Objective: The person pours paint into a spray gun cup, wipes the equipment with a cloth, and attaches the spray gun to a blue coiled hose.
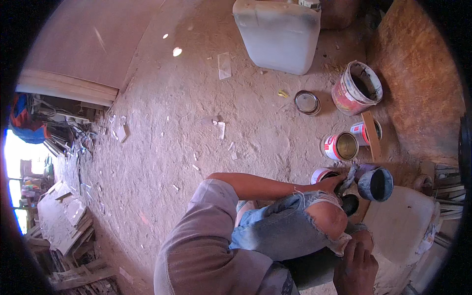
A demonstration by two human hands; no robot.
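My left hand (333,182) reaches past my bent knee in ripped jeans (324,219) to a white-and-red can (322,175), fingers closed beside a crumpled grey item (350,176); what it grips is unclear. A dark-stained pot (376,186) is just to the right. My right hand (355,265) is low at the right, back upward, fingers curled; their tips and any contents are hidden. Above stand an open can with a yellowish inside (344,146) and another can (361,130) with a wooden strip (371,136) across it.
A stained bucket (349,98), a round tin (307,102) and a big translucent jerrycan (273,42) stand on the dusty floor (172,128). A rusty brown panel (418,78) is at right, a pale board (398,221) below it. Scrap boards (61,221) pile at left.
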